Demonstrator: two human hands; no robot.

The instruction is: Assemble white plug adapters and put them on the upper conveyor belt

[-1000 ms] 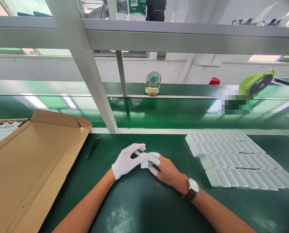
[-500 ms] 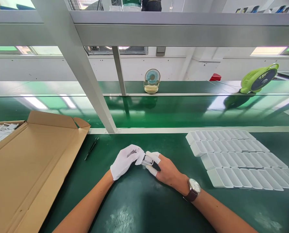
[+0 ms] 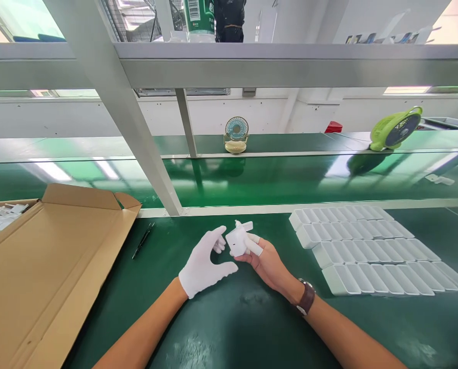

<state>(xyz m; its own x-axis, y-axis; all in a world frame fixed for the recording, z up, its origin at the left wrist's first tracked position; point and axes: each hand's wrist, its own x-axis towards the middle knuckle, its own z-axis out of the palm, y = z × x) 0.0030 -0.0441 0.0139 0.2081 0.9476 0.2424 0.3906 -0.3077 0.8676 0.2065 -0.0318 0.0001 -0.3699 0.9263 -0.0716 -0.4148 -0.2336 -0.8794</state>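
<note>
Holding a small white plug adapter (image 3: 240, 240) up in my right hand (image 3: 265, 260), I pinch it between white-capped fingertips (image 3: 254, 247), its prongs pointing up and away from me. My left hand (image 3: 206, 262), in a white glove, is spread open just beside it, fingers apart and gripping nothing, heel near the green tabletop (image 3: 229, 318). Off to the right of my right hand lie rows of white trays (image 3: 367, 251). To the left of my left hand a black pen (image 3: 143, 240) rests by an open cardboard box (image 3: 48, 266).
</note>
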